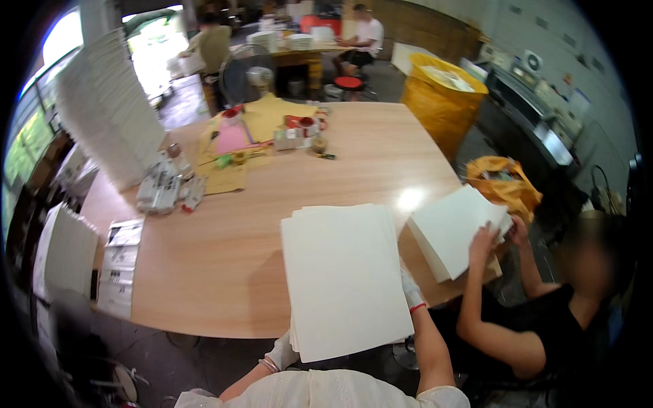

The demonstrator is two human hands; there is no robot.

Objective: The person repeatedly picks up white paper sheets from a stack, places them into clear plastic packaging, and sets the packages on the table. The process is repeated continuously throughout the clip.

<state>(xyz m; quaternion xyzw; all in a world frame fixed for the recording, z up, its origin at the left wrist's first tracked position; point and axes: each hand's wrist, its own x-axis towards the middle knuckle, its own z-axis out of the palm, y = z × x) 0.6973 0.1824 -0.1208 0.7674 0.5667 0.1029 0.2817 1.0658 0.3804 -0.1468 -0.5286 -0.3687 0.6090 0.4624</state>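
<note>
A person's gloved left hand (282, 353) and right hand (410, 289), fingers largely hidden, grip a slightly uneven stack of white sheets (345, 282) over the near edge of a wood-grain counter (204, 265). At right, a co-worker in black (517, 326) handles another white stack (449, 228) near an orange bag (522, 197).

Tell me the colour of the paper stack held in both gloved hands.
The paper stack is off-white; it shows best in the head view.
</note>
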